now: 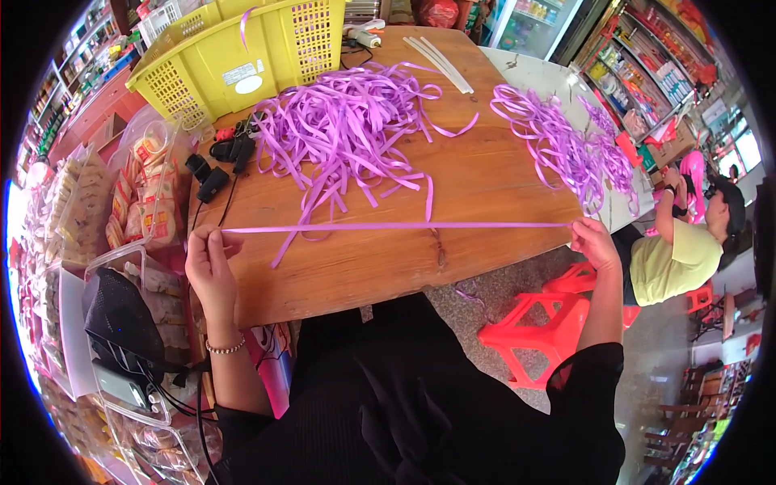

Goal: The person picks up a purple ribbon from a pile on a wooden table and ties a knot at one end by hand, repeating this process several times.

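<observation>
A narrow purple ribbon (396, 226) is stretched nearly straight across the front part of the wooden table (477, 170). My left hand (212, 263) pinches its left end, and my right hand (596, 242) pinches the right end out past the table's edge. Beyond it lies a big tangled heap of purple ribbons (347, 121), with a few loose strips trailing toward me under the taut one. Another pile of purple ribbons (554, 137) rests at the right, partly over a white tabletop.
A yellow plastic basket (234, 61) stands at the back left. Near it are black cables with plugs (214, 174), a glue gun (364, 36) and white glue sticks (440, 65). Packaged snacks (149, 190) crowd the left. Red stools (537, 323) stand at right, near a person in yellow (679, 255).
</observation>
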